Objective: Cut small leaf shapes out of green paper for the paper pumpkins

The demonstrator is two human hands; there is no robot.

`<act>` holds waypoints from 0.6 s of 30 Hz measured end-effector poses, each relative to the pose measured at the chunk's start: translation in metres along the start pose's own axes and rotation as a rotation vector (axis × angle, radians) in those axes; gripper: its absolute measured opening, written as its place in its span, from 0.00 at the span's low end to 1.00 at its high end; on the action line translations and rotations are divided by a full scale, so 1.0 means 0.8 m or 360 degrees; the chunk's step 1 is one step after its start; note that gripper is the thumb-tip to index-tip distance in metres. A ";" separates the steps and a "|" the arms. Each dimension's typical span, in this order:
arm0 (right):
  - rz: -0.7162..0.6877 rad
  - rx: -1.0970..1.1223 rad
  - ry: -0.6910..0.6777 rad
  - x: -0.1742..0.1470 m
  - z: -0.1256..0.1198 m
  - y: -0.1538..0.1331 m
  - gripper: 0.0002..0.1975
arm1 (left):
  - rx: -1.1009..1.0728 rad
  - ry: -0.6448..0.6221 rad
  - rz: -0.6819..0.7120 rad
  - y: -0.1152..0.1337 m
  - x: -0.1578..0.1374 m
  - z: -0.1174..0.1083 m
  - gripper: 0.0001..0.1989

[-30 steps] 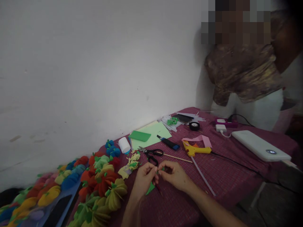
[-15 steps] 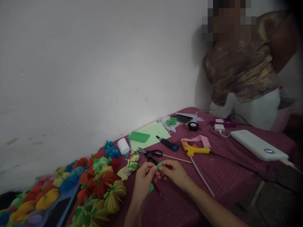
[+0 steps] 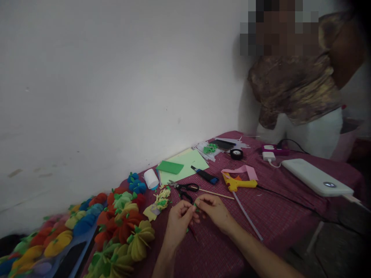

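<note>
My left hand (image 3: 180,221) and my right hand (image 3: 213,213) meet above the front of the table, fingertips pinched together. Between them is a small green piece (image 3: 196,207), mostly covered by the fingers; it looks like a bit of foam or paper. Under the hands, a thin dark red stick-like tool (image 3: 193,233) lies on the cloth, partly hidden. Just beyond the hands are black-handled scissors (image 3: 185,188) and a thin wooden stick (image 3: 217,193). Yellow and green scraps (image 3: 162,199) lie left of the scissors.
Several colourful pumpkin shapes (image 3: 127,224) crowd the left. Behind the hands lie a white bottle (image 3: 151,179), green sheets (image 3: 191,164) and a utility knife (image 3: 205,175). A yellow glue gun (image 3: 240,184), black tape (image 3: 236,154) and white power bank (image 3: 315,177) are at right. A person (image 3: 298,88) stands beyond.
The green piece, plainly visible between my fingertips before, is now mostly covered. My left hand has shifted slightly down and both hands' fingers have changed their pinch.
</note>
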State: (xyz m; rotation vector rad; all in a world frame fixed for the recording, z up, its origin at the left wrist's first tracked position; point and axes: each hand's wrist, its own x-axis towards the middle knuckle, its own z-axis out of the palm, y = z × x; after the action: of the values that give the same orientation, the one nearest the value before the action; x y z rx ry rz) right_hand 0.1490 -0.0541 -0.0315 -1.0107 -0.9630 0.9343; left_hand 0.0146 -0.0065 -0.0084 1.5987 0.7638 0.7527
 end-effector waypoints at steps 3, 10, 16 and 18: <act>-0.0007 -0.0010 0.0033 -0.001 -0.002 0.000 0.11 | -0.0113 -0.0045 -0.0142 0.005 -0.003 0.000 0.22; -0.0044 -0.0088 0.0015 -0.002 -0.002 -0.007 0.11 | -0.0373 -0.0206 -0.0370 0.006 -0.010 0.004 0.25; -0.0052 -0.0174 0.0028 -0.002 -0.002 -0.009 0.09 | -0.0200 -0.0225 -0.0303 -0.001 -0.008 0.005 0.23; -0.0051 -0.0181 0.0006 -0.003 -0.002 -0.008 0.09 | -0.0222 -0.0236 -0.0309 -0.002 -0.008 0.005 0.23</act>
State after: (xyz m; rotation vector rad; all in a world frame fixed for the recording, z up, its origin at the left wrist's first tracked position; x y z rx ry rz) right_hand 0.1510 -0.0583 -0.0258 -1.0892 -1.0353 0.8582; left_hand 0.0139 -0.0136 -0.0112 1.4146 0.7308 0.5293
